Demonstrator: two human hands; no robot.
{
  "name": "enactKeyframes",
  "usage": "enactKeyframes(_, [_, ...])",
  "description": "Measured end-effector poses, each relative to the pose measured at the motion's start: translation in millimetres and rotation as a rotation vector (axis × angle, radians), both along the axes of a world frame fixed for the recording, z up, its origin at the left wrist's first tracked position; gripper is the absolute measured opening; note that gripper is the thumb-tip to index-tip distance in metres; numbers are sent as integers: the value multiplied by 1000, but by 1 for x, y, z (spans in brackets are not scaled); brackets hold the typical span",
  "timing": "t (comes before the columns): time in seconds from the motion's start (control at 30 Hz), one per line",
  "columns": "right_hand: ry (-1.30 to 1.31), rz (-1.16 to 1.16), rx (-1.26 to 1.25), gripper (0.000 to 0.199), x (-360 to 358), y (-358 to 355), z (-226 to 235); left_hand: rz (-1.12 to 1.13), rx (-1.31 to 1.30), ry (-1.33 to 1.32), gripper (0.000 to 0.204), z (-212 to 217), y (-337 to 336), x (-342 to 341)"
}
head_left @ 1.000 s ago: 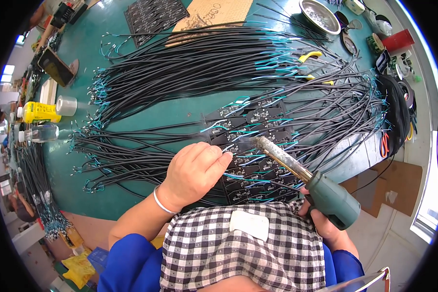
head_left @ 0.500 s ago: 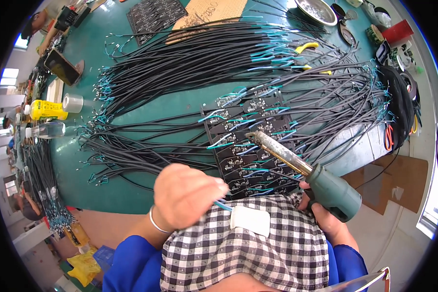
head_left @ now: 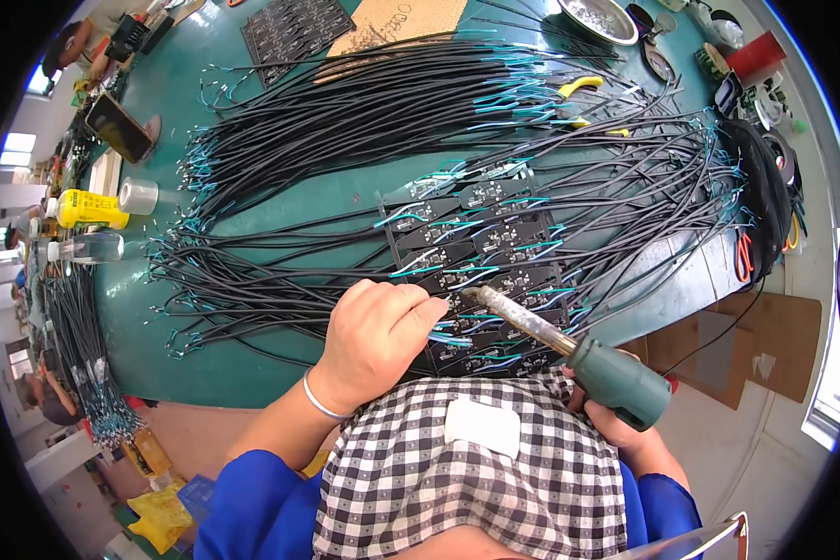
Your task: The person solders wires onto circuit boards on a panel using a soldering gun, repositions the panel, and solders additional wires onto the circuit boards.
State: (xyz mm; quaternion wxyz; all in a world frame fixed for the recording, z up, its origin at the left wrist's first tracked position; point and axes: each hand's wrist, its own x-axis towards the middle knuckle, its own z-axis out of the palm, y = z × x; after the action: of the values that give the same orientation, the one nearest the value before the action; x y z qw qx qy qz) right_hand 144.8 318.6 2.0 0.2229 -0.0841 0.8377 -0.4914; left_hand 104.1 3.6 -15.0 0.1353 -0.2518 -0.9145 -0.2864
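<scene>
My right hand [head_left: 609, 422] grips a soldering iron [head_left: 616, 373] by its dark green body. Its worn metal barrel slants up and left, with the tip over the middle of a black circuit board panel [head_left: 495, 191]. Beside the tip, my left hand [head_left: 375, 334] is closed in a pinch at the panel's left side; what lies between the fingertips is hidden. Teal, blue and white wire ends lie across the panel's small boards. Black cables [head_left: 289, 238] run out from the panel to the left, and more black cables [head_left: 625, 205] fan out to the right.
A thick bundle of black cables [head_left: 345, 117] lies beyond the panel, with yellow-handled pliers [head_left: 583, 86] at its right end. A metal bowl [head_left: 599, 19], another board panel [head_left: 294, 37], a propped phone [head_left: 119, 129], a yellow bottle [head_left: 93, 209] and a clear bottle [head_left: 93, 248] stand around.
My left hand has moved up and right from in front of the apron to the panel. The soldering iron has shifted left and slightly down, its tip now near the left fingertips.
</scene>
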Motion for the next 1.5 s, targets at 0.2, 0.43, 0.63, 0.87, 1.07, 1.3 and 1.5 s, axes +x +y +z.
enactKeyframes(0.2, [45,17,-49,31,-3,-5,-4,-4,-20,57,26,-3,0,-6])
enactKeyframes(0.43, [315,217,122,32,-14,-10,3,-3,-17,49,26,-4,0,-6])
enactKeyframes(0.63, [326,241,130,32,-16,-14,6,-18,-81,27,18,-4,-3,-5])
enactKeyframes(0.87, [446,246,164,33,-15,-17,8,-18,-78,28,19,-6,-3,-5])
enactKeyframes(1.07, [206,183,238,35,-11,-8,10,-15,-84,30,18,-7,-2,-6])
enactKeyframes(1.3, [-45,12,-32,40,-5,-3,6,-22,-78,6,18,-5,-2,-6])
enactKeyframes(1.5, [-53,20,-87,42,-6,-1,4,-32,29,-62,25,1,-7,-4])
